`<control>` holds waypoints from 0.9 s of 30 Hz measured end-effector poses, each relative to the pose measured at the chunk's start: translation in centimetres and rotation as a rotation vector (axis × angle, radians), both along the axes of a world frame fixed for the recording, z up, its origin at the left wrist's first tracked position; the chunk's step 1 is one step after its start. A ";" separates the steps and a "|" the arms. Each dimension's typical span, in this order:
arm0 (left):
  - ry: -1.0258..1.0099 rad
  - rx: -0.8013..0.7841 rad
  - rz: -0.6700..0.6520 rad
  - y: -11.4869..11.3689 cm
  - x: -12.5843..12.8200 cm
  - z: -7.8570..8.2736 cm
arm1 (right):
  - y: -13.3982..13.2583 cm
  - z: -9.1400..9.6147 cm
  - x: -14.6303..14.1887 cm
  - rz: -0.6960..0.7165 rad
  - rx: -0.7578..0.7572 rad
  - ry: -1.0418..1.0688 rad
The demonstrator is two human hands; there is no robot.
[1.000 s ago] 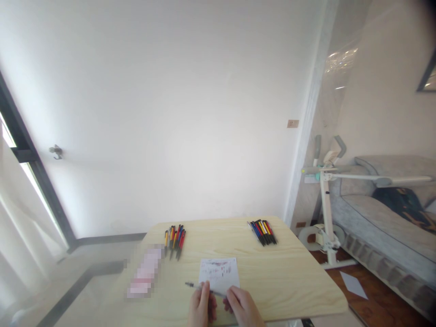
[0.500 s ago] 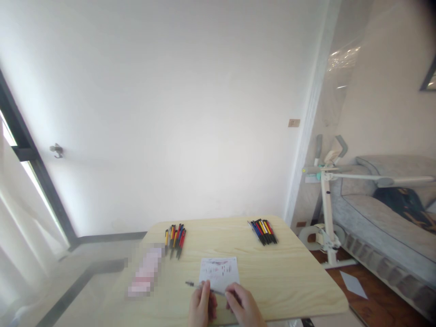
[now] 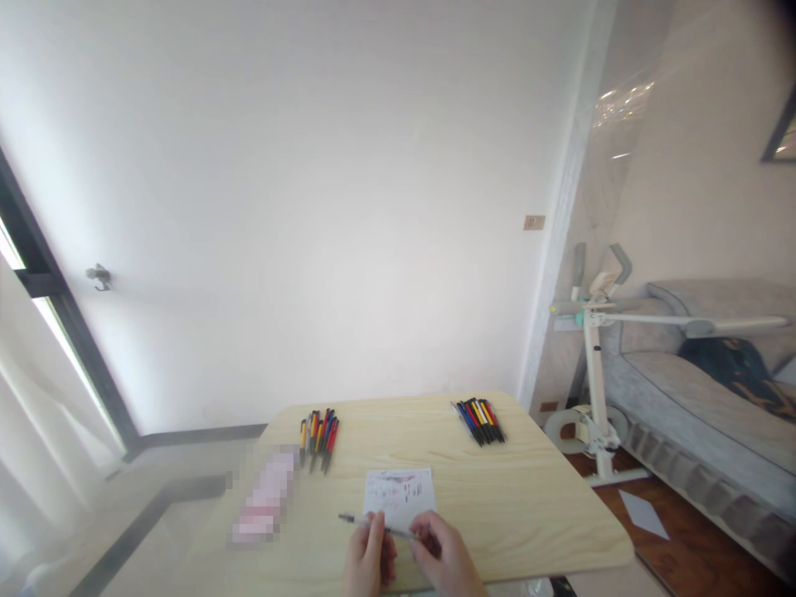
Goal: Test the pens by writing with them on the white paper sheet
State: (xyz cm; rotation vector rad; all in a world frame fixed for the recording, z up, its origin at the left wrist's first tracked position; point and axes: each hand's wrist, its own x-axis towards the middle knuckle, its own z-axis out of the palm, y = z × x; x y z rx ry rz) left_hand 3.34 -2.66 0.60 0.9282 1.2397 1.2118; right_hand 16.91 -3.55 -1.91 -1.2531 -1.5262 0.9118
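A slim pen [image 3: 398,531], with a clear or pale barrel and a dark end, lies level between my hands at the near edge of the table. My left hand [image 3: 370,554] grips it around the middle, thumb on top. At its right end my right hand [image 3: 444,554] is closed, thumb and forefinger on the pen's tip. Just beyond the fingers lies a white sheet of paper [image 3: 401,491] with reddish and dark marks on it. The pen crosses in front of the paper's lower edge.
Several pens [image 3: 320,438], yellow, blue and red, lie in a bunch at the table's left. Another row of pens [image 3: 478,423] lies at the back right. A pink, blurred-out item [image 3: 267,497] is at the left edge of the wooden table [image 3: 516,497]. An exercise bike [image 3: 595,381] stands beyond.
My right thumb and fingers have shifted slightly at the pen's right end. My left hand and the pen stay almost where they were. The view has turned a little.
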 end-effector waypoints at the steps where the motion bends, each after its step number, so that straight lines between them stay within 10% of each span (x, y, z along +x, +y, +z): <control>1: 0.001 0.004 -0.005 0.1 0.0 -0.1 | 0.0 0.1 0.0 -0.003 -0.005 -0.010; 27: -0.027 -0.004 -0.005 0.2 -0.2 -0.7 | -0.8 1.9 -0.2 0.027 0.002 -0.140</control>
